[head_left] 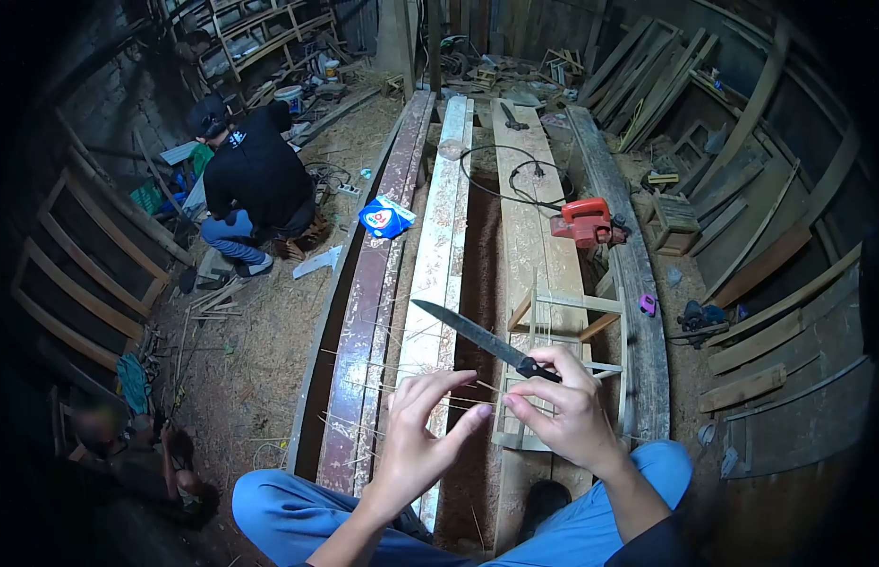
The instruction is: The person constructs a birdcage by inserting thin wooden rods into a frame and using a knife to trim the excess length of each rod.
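Observation:
My right hand (570, 416) is closed around the black handle of a knife (469, 333), whose long dark blade points up and to the left. A thin pale strip (486, 386) runs from the right fingertips toward my left hand (422, 425). The left hand hovers with thumb and fingers apart, and I see nothing gripped in it. Several more thin strips (364, 427) lie across the planks beyond and left of that hand. Just past my right hand, a small wooden frame (581, 300) rests on the pale boards.
A red power tool (590, 227) with a black cable (469, 175) sits on the right planks. A blue packet (386, 219) lies on the maroon plank (359, 331). A pink tape measure (647, 304) is at right. One person (260, 170) crouches at left; another (142, 463) is lower left.

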Demonstrator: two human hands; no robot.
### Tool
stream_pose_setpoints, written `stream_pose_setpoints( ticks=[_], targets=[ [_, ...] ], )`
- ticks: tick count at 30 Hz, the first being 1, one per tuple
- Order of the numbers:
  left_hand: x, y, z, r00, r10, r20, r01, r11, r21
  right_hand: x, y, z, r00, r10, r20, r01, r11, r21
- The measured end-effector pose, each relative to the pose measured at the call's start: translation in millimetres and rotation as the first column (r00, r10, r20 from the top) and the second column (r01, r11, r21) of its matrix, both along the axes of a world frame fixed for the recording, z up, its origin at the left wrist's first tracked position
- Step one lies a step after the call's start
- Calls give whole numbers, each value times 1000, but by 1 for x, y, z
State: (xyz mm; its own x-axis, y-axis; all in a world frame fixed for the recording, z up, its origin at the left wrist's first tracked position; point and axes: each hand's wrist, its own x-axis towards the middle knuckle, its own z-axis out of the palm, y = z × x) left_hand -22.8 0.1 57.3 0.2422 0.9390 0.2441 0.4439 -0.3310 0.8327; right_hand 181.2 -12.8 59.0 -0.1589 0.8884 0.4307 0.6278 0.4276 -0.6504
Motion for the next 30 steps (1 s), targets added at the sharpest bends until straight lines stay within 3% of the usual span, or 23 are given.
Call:
stream_pose_setpoints(
  ticks=[1, 3, 4, 6, 11, 14, 16, 18, 20, 21, 22, 24, 30],
  targets=[
    [1, 0, -1, 1000, -3, -2, 3, 1000, 0, 0, 0, -1, 1000, 3, 15, -3, 1000, 9],
    [2, -1, -5, 979, -50, 196, 90, 975, -202, -1, -2, -1, 1000, 15, 10, -15, 1000, -22],
    [2, -2, -9, 980, -50, 195, 90, 975, -203, -2, -3, 0, 1000, 29, 8, -29, 998, -52],
    [4, -3, -17, 929, -17, 370, 153, 927, -342, -2, -3, 0, 999, 31, 23, -30, 999, -44],
    [0, 0, -19, 874, 83, 479, 73, 952, -297, 7, 0, 10, 996, 5, 91, -9, 999, 38],
    [-6, 6, -17, 846, 127, 517, 43, 951, -305, 16, 4, 14, 986, -91, 141, 81, 994, 75],
    [-9, 8, -15, 893, 164, 419, -47, 960, -277, 21, 5, 19, 944, -204, 258, 167, 973, 159],
    [-10, 10, -17, 908, 160, 386, -51, 959, -279, 27, 6, 16, 945, -207, 252, 170, 972, 160],
    [-12, 11, -19, 996, 31, 79, -24, 995, -93, 29, 6, 16, 902, -272, 335, 219, 958, 187],
    [-13, 13, -16, 999, -36, -9, 36, 999, 34, 29, 7, 16, 902, -272, 335, 219, 958, 187],
    [-12, 13, -13, 999, -37, -9, 37, 999, 34, 31, 7, 15, 896, -254, 363, 192, 961, 198],
    [-12, 11, -9, 942, -149, -300, 205, 965, 166, 31, 7, 13, 890, -238, 389, 168, 964, 205],
    [-2, 4, -8, 920, -267, -286, 278, 961, -4, 32, 6, 13, 880, -156, 449, 71, 977, 201]
  ],
)
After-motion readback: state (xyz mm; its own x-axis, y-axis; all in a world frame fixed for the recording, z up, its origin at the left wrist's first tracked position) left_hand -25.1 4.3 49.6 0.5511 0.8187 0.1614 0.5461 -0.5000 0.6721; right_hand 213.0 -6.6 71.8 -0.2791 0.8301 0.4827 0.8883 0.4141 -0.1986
